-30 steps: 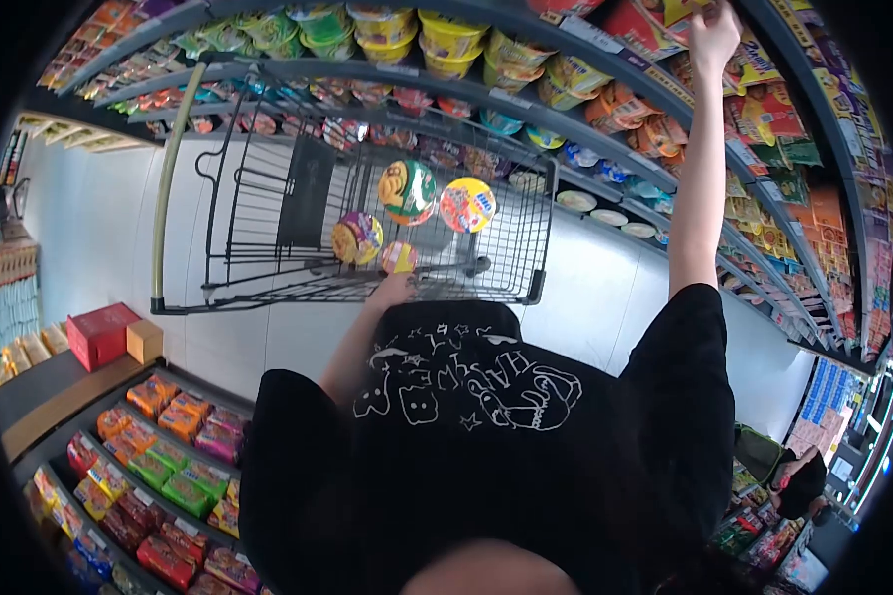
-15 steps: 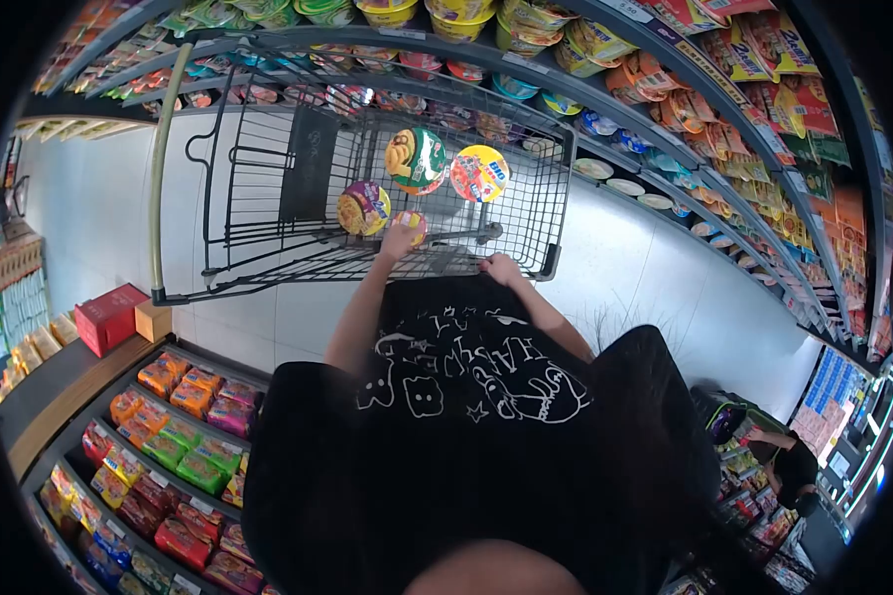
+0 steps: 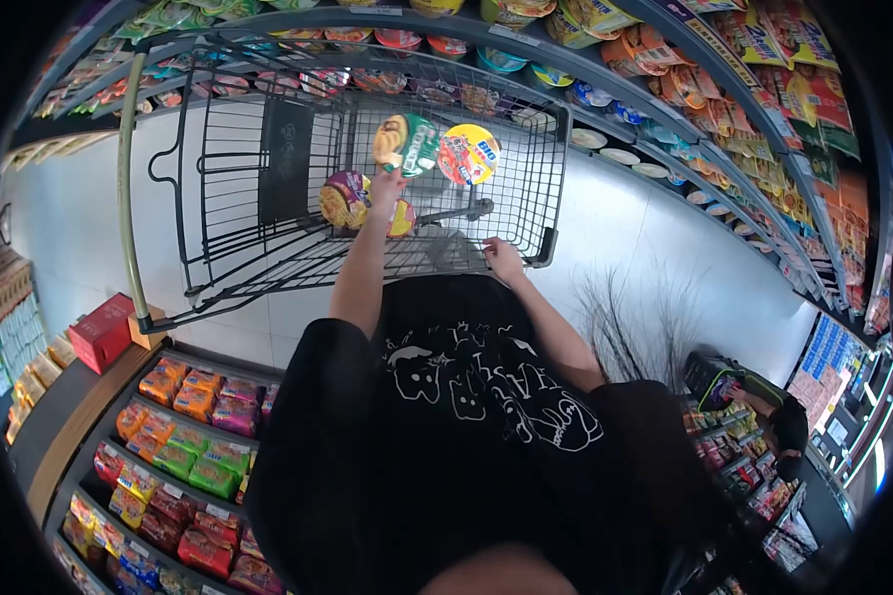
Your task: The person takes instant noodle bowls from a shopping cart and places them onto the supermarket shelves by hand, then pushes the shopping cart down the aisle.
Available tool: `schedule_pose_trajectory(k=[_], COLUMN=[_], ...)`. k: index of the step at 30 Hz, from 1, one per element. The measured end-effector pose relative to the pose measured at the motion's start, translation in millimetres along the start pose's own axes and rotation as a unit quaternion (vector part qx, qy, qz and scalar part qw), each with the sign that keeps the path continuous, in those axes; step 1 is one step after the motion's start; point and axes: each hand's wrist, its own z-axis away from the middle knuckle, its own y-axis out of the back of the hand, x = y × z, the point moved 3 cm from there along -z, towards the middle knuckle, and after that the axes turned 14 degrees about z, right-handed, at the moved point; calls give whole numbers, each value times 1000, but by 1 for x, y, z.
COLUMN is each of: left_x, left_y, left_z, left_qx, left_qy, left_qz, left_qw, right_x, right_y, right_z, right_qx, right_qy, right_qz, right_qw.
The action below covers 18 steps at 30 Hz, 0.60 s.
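Note:
My left hand [image 3: 387, 193] is inside the black wire shopping cart [image 3: 560, 188], with its fingers closed on the lower edge of a green-lidded noodle cup [image 3: 417, 147]. Right of that cup lies a yellow and red round tub [image 3: 469, 155]. A purple and yellow cup [image 3: 344, 199] sits left of my wrist. Partly hidden by the wrist is a small yellow and pink cup [image 3: 402, 218]. My right hand [image 3: 503, 260] crosses the cart's near rim, its fingers curled at the wires; nothing else shows in them.
Shelves of noodle tubs and packets [image 3: 665, 84] curve along the far side and right. Colourful packs [image 3: 208, 461] fill a lower left shelf, near a red box [image 3: 100, 333]. At the lower right, another person's arm [image 3: 759, 402] is beside a dark basket [image 3: 704, 377].
My right hand has come down from the upper right shelf to the cart's near side. My left hand has moved up from the small cup to the green-lidded one.

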Motion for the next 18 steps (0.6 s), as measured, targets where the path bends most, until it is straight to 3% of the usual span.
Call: schedule_pose_trajectory(k=[3,4,6,7,9,10,12,14,15,16,18], left_x=[-6,-6,-15,-17,-45,-58,-70,-64,-64,-63,-52], left_y=[5,9,11,11,10,11,12,5,3,3,6], left_z=[17,21,33,37,35,34,29,35,38,42,42], left_qx=[-118,-116,-258,-258,-360,-362,-254,-266,-147,-148,12], left_qy=[-8,-8,31,29,13,8,-3,38,24,21,-151], left_qz=[-250,-249,-423,-422,-506,-507,-519,-588,-646,-645,-659], left_qw=[961,962,868,868,783,783,816,763,749,749,736], right_x=[-10,-14,-8,-5,-5,-5,-6,-5,-4,-1,-3], right_y=[2,5,-1,-2,-3,-2,-1,0,-2,-5,-3], right_z=[13,13,12,11,8,7,7,8,7,8,9], right_qx=[-1,4,-8,-8,-6,-17,-18,-21,-16,-13,-10], right_qy=[0,7,1,0,-3,-10,-12,-31,-27,-22,-33], right_qz=[30,25,32,46,58,54,34,27,8,-10,4], right_qw=[1000,1000,999,999,998,998,999,999,999,1000,999])
